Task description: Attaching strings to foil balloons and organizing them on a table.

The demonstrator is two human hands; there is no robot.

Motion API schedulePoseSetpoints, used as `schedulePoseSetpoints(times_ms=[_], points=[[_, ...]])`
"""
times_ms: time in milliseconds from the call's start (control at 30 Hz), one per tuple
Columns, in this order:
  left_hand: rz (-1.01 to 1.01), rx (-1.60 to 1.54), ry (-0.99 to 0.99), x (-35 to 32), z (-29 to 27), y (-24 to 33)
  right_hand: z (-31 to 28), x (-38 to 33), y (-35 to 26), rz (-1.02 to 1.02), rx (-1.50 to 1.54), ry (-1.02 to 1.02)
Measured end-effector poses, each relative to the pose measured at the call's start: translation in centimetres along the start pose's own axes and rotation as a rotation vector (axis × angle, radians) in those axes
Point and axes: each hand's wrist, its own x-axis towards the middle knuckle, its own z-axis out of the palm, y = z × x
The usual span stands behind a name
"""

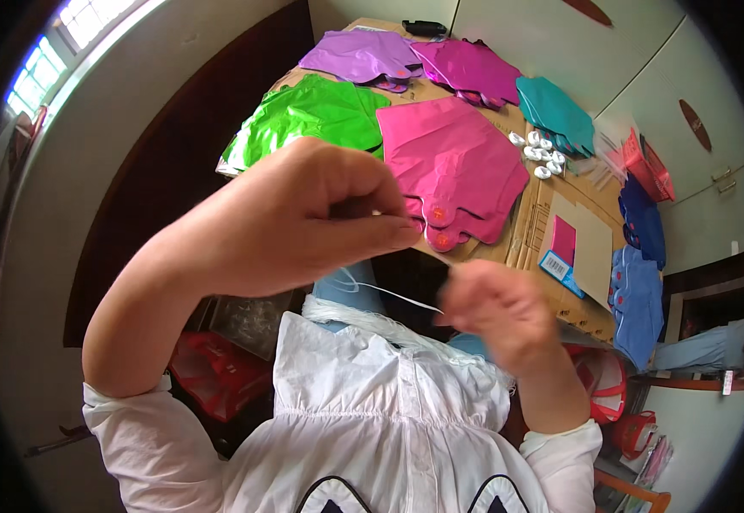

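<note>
— What is the left hand [303, 218] doing at the middle of the frame?

— Its fingers are curled in, thumb and forefinger pressed together on a thin white string [393, 295].

— How does the string look?

— Fine, pale and slightly curved, running from those fingertips down and right toward the right hand [496, 308], in front of the white shirt [389, 410].

— And the right hand?

— It is blurred; its fingers look bunched at the string's lower end, but I cannot tell whether they grip it.

— Behind them?

— A pink foil sheet [453, 162], with green [312, 115] and purple [359, 56] ones above, on a cardboard surface [530, 231].
</note>
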Motion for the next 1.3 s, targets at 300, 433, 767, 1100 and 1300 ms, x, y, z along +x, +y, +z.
schedulePoseSetpoints(times_ms=[300, 433, 767, 1100, 1300], points=[[-0.042, -0.2, 0.054, -2.7, -3.5, -7.6, -9.6, -10.1, 4.1, 0.161, -0.207, 0.16], [-0.031, -0.129, 0.09, -1.8, -3.2, -5.4, -8.3, -9.4, 5.2, 0.192, -0.75, -0.232], [0.323, 0.334, 0.102, 0.6, 1.1, -1.6, 0.5, 2.5, 3.5, -0.291, -0.127, 0.053], [0.298, 0.07, 0.131, 2.4, 3.1, -2.3, 1.9, 3.1, 7.1, -0.158, 0.472, -0.127], [0.372, 0.098, 0.101, 2.9, 3.4, -1.1, 3.3, 4.0, 5.2, -0.262, 0.281, 0.18]])
